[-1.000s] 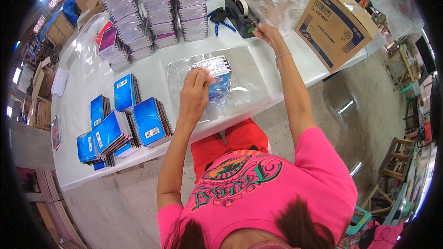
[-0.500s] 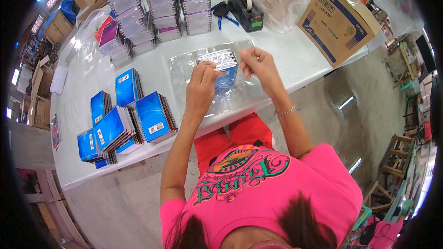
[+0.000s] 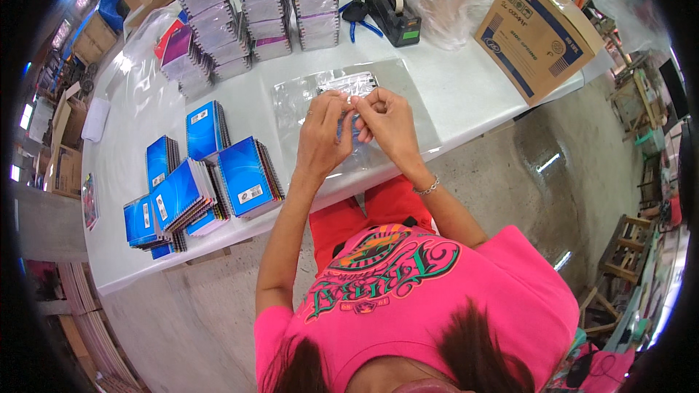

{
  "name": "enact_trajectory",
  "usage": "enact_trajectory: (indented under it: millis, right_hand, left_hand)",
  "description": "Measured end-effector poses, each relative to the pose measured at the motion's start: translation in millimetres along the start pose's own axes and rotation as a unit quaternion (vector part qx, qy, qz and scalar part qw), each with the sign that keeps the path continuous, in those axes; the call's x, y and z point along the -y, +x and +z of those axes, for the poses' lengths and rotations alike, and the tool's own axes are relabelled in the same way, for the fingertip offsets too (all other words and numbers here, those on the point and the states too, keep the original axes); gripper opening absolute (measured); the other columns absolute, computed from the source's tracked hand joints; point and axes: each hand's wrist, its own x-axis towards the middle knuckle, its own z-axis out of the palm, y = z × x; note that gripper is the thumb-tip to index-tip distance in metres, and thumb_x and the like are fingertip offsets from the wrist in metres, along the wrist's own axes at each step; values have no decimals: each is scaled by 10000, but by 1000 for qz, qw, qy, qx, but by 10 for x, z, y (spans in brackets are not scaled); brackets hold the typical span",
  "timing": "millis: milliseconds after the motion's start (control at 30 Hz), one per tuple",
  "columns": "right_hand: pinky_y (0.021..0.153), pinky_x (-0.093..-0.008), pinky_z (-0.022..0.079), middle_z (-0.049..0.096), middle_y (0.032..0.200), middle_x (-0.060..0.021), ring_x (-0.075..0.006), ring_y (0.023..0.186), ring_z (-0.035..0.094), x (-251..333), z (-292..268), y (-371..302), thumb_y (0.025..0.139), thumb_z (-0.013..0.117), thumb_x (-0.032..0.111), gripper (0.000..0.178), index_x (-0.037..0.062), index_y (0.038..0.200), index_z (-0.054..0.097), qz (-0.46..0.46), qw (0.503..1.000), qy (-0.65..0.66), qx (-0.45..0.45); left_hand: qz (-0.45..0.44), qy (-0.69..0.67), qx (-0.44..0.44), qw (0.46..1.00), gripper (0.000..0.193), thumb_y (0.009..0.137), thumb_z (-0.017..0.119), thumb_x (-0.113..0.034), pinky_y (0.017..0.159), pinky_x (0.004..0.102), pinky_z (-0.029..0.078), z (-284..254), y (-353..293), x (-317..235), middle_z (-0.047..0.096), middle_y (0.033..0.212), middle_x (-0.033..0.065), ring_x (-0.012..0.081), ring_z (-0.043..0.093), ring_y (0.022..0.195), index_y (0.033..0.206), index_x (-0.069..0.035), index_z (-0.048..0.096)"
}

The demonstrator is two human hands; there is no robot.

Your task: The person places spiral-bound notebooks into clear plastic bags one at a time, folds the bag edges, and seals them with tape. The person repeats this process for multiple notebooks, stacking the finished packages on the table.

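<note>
My left hand (image 3: pixel 322 131) and my right hand (image 3: pixel 386 122) meet in front of me, fingertips pinched together over a small spiral notebook (image 3: pixel 358 81). Clear plastic (image 3: pixel 411 120) lies around this notebook and spreads flat on the table. Whatever the fingertips hold is too small to make out. My hands hide most of the notebook; its white upper part and a little blue show. To the left of my left arm lie several blue spiral notebooks (image 3: pixel 246 175) in small overlapping piles, each with a white label.
Tall stacks of plastic-wrapped spiral notebooks (image 3: pixel 266 18) stand at the back left of the white table (image 3: pixel 247 98). Blue-handled pliers (image 3: pixel 357 23) lie beside a black tape dispenser (image 3: pixel 397 20). Further right are a clear plastic bag (image 3: pixel 455 11) and a cardboard box (image 3: pixel 535 40).
My right hand has moved left and down, from above the plastic's right side to my left hand. Their fingertips now touch over the notebook.
</note>
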Motion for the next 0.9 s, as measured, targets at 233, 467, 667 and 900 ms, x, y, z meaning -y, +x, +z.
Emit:
enact_trajectory:
  millis: [233,467,667,900]
  right_hand:
    - [407,-219,424,605,587,-51,-81,449,544,-38,38,-24,910,690,198,266,6,757,588,-7,999,-4,-37]
    - [450,-317,384,558,557,-70,-95,468,524,-717,-149,-13,829,751,314,377,22,678,566,-96,950,-277,-110]
    - [561,-331,486,624,634,-72,-180,577,602,-658,-224,-353,856,718,432,402,47,788,625,139,967,-172,125]
    - [1008,-372,439,444,1356,-138,-217,1209,507,-795,-27,1,929,661,210,652,99,1441,274,111,875,413,228]
  left_hand:
    - [-18,159,111,981,607,754,614,-121,1145,538,209,-168,107,-114,423,1411,195,368,355,1362,1354,-134,521]
    - [-32,151,129,980,643,758,673,-223,1141,552,203,-170,119,-130,438,1404,183,358,383,1338,1375,-151,504]
    - [-84,129,220,963,781,699,795,-312,1117,518,254,-96,511,-84,487,1341,181,376,496,1200,1398,-182,470]
    - [-196,-219,-49,955,859,787,780,-191,987,406,434,-135,386,75,539,1270,139,238,559,1140,1488,-126,287]
